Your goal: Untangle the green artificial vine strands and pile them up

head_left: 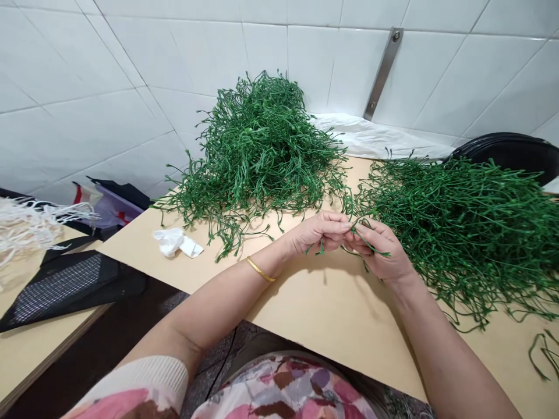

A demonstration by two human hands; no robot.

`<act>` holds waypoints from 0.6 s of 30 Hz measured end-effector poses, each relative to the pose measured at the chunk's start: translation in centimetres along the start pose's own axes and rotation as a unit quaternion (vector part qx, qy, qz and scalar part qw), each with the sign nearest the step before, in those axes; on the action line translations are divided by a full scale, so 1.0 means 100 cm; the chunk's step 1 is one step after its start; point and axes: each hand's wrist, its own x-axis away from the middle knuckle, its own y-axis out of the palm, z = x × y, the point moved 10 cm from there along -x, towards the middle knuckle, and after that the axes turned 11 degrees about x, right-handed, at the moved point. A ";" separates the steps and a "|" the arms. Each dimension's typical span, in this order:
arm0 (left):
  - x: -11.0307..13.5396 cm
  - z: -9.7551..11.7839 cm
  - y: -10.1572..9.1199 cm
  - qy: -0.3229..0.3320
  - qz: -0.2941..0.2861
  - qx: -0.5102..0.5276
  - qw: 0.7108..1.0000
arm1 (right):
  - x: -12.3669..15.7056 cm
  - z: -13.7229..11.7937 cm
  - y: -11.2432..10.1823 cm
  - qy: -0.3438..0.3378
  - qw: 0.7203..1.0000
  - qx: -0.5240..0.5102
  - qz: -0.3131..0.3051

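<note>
We pinched thin green strands between left hand and right hand above the desk, probably for fine control; green piles lay beyond and rightward, seemingly for easy reach.

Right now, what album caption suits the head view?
Left hand and right hand pinch green cords near a tangled green heap.

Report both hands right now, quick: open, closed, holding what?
Left hand: closed, pinching thin green strands.
Right hand: closed, also pinching thin green strands, right up against the left hand.
</note>
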 end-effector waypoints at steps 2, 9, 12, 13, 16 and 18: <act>-0.002 -0.002 -0.001 0.001 0.007 0.045 0.999 | 0.001 -0.008 0.002 -0.008 0.997 -0.076 0.011; -0.012 0.007 -0.046 0.081 0.153 0.050 0.984 | 0.001 -0.014 -0.034 -0.019 0.987 -0.080 0.141; -0.010 0.012 -0.055 0.111 0.199 -0.013 0.974 | 0.006 -0.013 -0.048 -0.037 0.973 0.060 0.220; -0.009 0.012 -0.055 0.118 0.208 -0.031 0.970 | 0.009 -0.017 -0.049 -0.049 0.960 0.132 0.242; -0.007 0.011 -0.051 0.125 0.217 -0.049 0.967 | 0.012 -0.024 -0.040 -0.069 0.902 0.337 0.260; -0.007 0.008 -0.048 0.121 0.213 -0.022 0.969 | 0.009 -0.022 -0.031 -0.065 0.873 0.419 0.241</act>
